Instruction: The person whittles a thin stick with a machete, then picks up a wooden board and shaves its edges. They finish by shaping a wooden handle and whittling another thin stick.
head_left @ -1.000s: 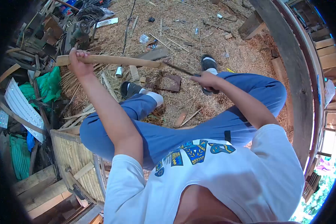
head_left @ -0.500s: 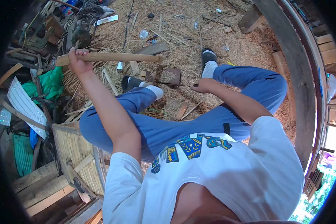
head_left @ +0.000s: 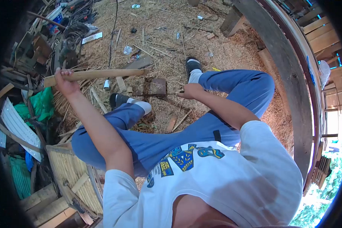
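Observation:
My left hand (head_left: pixel 67 83) is closed around one end of a long, slightly curved wooden slat (head_left: pixel 106 73). The slat extends to the right, its far end above the littered floor. My right hand (head_left: pixel 190 91), in front of my bent leg, is closed on a thin dark tool (head_left: pixel 172 94) that points left; its kind does not show clearly. The tool's tip meets or overlaps a rusty brown rectangular piece (head_left: pixel 156 86) between my feet.
Wood shavings (head_left: pixel 159 34) and offcuts cover the floor. Left of me are a slatted bamboo panel (head_left: pixel 66 163), a hammer (head_left: pixel 74 195), green sheeting (head_left: pixel 40 106) and piled scrap. A thick wooden beam (head_left: pixel 288 76) curves along the right, with a post stub (head_left: pixel 231 22) nearby.
The view has shifted, so the floor and legs appear further left and lower. Both hands keep their holds, the slat still stretched out to the right.

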